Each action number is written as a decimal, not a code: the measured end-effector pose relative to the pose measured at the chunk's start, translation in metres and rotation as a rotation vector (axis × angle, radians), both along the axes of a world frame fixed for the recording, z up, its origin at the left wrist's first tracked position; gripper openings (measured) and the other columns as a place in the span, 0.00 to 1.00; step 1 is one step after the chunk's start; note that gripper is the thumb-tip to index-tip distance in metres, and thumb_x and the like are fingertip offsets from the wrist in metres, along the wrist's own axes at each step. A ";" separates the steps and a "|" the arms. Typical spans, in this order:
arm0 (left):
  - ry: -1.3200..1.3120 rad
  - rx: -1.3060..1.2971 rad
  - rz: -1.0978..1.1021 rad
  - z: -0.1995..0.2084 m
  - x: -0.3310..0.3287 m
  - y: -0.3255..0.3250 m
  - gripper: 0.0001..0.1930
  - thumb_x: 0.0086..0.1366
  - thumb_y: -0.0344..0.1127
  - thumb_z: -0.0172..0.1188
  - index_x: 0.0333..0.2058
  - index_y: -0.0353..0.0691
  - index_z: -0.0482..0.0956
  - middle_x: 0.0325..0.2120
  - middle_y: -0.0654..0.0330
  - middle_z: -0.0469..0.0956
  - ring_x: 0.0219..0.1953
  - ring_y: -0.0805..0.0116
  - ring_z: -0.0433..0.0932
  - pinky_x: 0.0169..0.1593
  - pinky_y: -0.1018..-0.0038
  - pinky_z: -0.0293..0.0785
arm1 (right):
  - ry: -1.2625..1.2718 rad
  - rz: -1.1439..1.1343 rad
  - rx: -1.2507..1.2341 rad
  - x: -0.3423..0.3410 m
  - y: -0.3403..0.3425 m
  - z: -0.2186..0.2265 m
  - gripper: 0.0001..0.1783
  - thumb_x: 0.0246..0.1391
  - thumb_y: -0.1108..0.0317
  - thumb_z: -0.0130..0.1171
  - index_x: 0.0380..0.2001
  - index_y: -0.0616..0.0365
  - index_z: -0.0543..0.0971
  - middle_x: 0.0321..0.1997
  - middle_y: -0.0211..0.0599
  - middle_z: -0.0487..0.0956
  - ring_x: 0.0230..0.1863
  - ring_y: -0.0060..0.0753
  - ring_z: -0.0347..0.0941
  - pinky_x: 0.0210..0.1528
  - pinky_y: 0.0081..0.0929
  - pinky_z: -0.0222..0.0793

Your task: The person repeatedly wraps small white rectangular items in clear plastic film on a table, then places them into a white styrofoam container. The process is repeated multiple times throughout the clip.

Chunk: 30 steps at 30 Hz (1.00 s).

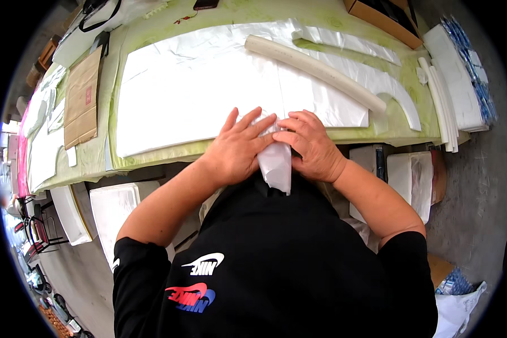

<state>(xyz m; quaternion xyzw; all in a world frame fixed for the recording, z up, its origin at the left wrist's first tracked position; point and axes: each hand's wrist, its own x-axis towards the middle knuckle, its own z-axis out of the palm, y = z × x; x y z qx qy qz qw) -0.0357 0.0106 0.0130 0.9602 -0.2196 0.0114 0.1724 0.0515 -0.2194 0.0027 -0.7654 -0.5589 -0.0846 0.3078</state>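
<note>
A narrow folded piece of white, see-through plastic film (276,168) hangs over the table's near edge in front of my body. My left hand (238,145) lies beside it with its fingers spread, the fingertips touching the film's upper part. From the other side my right hand (312,145) bends its fingers onto the same film and pinches it, though its thumb is partly hidden. Beyond both hands a large white plastic sheet (191,96) is spread over the table. Across this sheet, slanting down to the right, rests a long off-white tube (315,72).
A pale green cloth covers the table (332,17). Flat brown cardboard (81,101) lies at the left, and an open cardboard box (386,22) stands far right. White rolls (438,104) lean at the right edge. White bins (115,211) sit below the table.
</note>
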 end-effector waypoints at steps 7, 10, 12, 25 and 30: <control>-0.011 -0.359 0.235 0.000 -0.001 -0.001 0.35 0.55 0.34 0.69 0.63 0.47 0.71 0.51 0.59 0.78 0.55 0.52 0.74 0.64 0.57 0.64 | 0.211 -0.053 0.101 0.009 0.013 0.001 0.11 0.45 0.71 0.68 0.34 0.52 0.79 0.38 0.33 0.83 0.47 0.49 0.76 0.54 0.45 0.69; -0.027 -0.368 0.327 0.004 0.005 -0.002 0.38 0.60 0.34 0.67 0.69 0.43 0.62 0.39 0.63 0.83 0.46 0.58 0.79 0.60 0.60 0.66 | 0.424 -0.227 0.136 0.007 0.023 0.011 0.08 0.53 0.68 0.64 0.35 0.57 0.78 0.31 0.44 0.82 0.37 0.54 0.77 0.41 0.44 0.72; 0.033 -0.401 0.410 0.006 0.010 -0.002 0.39 0.62 0.35 0.66 0.70 0.41 0.59 0.35 0.63 0.83 0.43 0.60 0.81 0.59 0.60 0.67 | 0.668 -0.422 0.014 0.006 0.029 0.013 0.09 0.58 0.65 0.62 0.35 0.60 0.78 0.29 0.48 0.81 0.34 0.55 0.77 0.38 0.43 0.72; -0.217 -0.004 0.225 -0.008 0.033 -0.006 0.38 0.65 0.55 0.61 0.69 0.46 0.64 0.68 0.52 0.62 0.72 0.49 0.56 0.73 0.49 0.49 | 0.688 -0.539 -0.353 0.042 0.055 0.030 0.17 0.60 0.57 0.61 0.40 0.63 0.80 0.28 0.44 0.82 0.30 0.41 0.78 0.36 0.37 0.72; -0.054 0.136 0.308 -0.006 0.033 -0.012 0.43 0.65 0.65 0.57 0.71 0.45 0.62 0.74 0.49 0.53 0.77 0.47 0.47 0.75 0.43 0.41 | 0.828 -0.561 -0.180 0.018 0.041 0.031 0.23 0.57 0.65 0.62 0.54 0.62 0.73 0.32 0.41 0.83 0.35 0.39 0.80 0.41 0.36 0.74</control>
